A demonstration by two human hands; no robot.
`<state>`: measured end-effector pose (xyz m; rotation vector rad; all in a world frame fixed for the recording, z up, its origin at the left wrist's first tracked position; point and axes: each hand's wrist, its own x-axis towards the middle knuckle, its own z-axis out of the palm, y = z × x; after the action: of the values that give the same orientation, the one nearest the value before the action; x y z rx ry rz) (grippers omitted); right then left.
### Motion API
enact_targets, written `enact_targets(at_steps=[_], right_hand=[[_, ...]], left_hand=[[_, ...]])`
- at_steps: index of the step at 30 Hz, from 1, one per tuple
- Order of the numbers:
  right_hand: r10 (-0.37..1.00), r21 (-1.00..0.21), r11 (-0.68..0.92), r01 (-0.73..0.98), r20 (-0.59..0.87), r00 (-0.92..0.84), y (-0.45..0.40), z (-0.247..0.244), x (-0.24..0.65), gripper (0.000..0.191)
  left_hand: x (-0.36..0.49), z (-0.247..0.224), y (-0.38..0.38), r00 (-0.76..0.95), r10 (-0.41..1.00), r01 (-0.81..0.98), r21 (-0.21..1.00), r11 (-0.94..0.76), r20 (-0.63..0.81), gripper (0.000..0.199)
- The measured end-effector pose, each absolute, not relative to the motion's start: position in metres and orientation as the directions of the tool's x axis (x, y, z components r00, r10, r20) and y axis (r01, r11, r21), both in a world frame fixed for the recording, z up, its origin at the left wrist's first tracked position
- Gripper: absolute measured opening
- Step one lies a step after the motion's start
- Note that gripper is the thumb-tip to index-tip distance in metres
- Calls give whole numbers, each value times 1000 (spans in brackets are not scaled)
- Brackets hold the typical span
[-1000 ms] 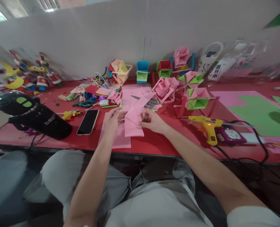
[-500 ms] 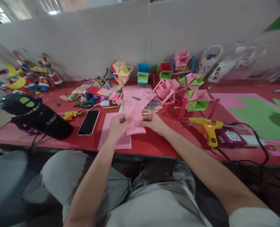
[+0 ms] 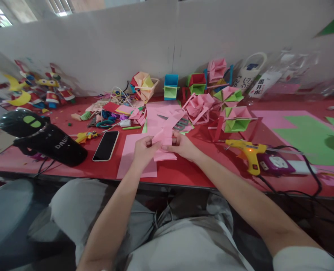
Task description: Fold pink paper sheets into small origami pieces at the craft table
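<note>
Between my two hands, just above the red table (image 3: 184, 177), is a folded piece of pink paper (image 3: 164, 155). My left hand (image 3: 144, 150) pinches its left side, thumb on top. On the right side my right hand (image 3: 185, 146) grips the same paper with thumb and bent fingers. The folds under my fingertips are partly hidden. A flat pink sheet (image 3: 127, 162) lies beneath and to the left of my left hand. Behind the held paper, scissors (image 3: 181, 123) rest on more pink paper (image 3: 154, 111), partly covered by a pink strip.
Left of my hands lie a phone (image 3: 106, 146) and a black tumbler (image 3: 51, 141). At right, a yellow glue gun (image 3: 250, 154) with a lit light sits by a purple power strip (image 3: 277, 163) and cables. Folded paper models (image 3: 236, 120) and paper scraps (image 3: 116, 109) line the back.
Both hands have shifted slightly to the right with the pink paper still between them. The other things on the table have stayed in place.
</note>
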<state>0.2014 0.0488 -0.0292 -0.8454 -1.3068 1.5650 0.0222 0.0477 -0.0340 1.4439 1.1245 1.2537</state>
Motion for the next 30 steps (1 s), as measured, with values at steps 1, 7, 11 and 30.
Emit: enact_targets(at_steps=[1,7,11,30], right_hand=[[932,-980,-26,-199,48,-359,49,-29,202,60],[951,-988,25,-149,70,-303,51,-31,204,49],[953,-987,-2,-158,46,-301,51,-34,208,48],[938,-998,-13,-65,10,-346,48,-28,208,30]], left_hand=[[22,-33,48,70,980,60,980,-192,188,22],[18,-24,48,35,982,5,983,-186,185,31],[18,-24,47,25,982,-26,982,-187,188,30],[24,-31,44,-35,962,147,954,-263,271,23]])
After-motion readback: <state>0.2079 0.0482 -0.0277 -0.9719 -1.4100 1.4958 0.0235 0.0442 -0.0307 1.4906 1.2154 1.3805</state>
